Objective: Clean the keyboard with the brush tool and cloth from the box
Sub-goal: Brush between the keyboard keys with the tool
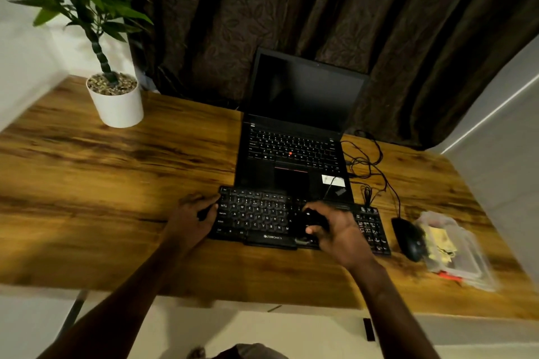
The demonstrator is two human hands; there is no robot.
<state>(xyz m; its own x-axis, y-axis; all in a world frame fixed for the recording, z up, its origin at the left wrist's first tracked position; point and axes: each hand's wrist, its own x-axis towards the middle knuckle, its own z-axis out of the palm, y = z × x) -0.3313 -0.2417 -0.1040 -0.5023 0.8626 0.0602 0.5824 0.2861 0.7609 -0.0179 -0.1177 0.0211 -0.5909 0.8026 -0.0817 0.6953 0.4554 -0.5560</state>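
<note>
On the desk (110, 183), left hand (194, 217) grips keyboard (256, 216), right hand (339, 232) a dark tool (309, 220).

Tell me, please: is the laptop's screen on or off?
Off: the laptop screen is evenly dark and shows no image.

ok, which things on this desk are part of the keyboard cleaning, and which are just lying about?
In the job:
- keyboard, its left edge held by the left hand
- dark brush tool, gripped by the right hand
- clear box with the yellow cloth inside

Lying about:
- laptop
- mouse
- cables
- potted plant
</note>
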